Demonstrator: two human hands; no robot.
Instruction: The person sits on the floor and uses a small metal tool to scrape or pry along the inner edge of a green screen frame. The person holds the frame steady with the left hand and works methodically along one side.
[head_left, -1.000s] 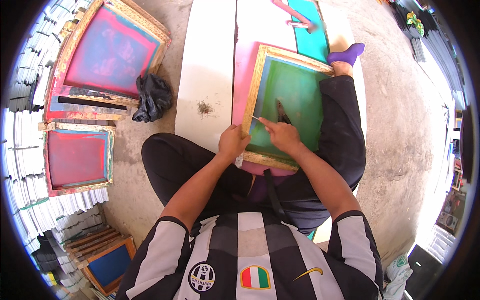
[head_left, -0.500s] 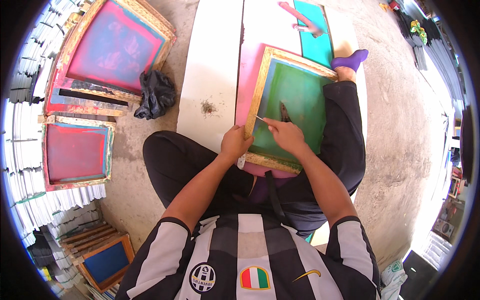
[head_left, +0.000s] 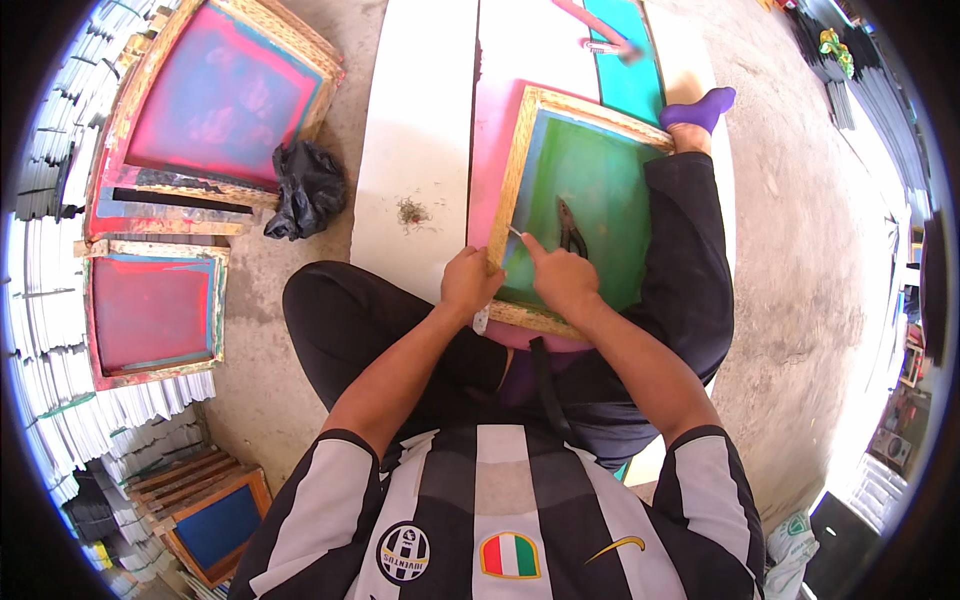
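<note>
A wooden screen frame [head_left: 513, 165] with green mesh [head_left: 590, 180] lies tilted across my lap and the bench. My left hand [head_left: 470, 285] is closed around its left rail near the lower corner. A small whitish piece [head_left: 481, 320] shows just below that hand. My right hand [head_left: 563, 280] is closed on a thin tool with a slim metal tip [head_left: 515, 232], its index finger stretched along it. The tip lies at the inner edge of the left rail; the tool's handle is hidden in the hand. Pliers [head_left: 569, 225] with dark handles rest on the mesh beside my right hand.
A red-handled hammer [head_left: 600, 25] lies on the bench [head_left: 415, 130] beyond the frame. Dark crumbs [head_left: 411, 212] dot the bench's left part. Other screen frames [head_left: 228, 180], a black plastic bag [head_left: 306, 190] and stacked sheets [head_left: 130, 410] stand left. My socked foot [head_left: 697, 108] is by the frame's far right corner.
My right hand has shifted slightly left, its index finger pointing more steeply, and more of the pliers shows. My left hand keeps its hold on the rail.
</note>
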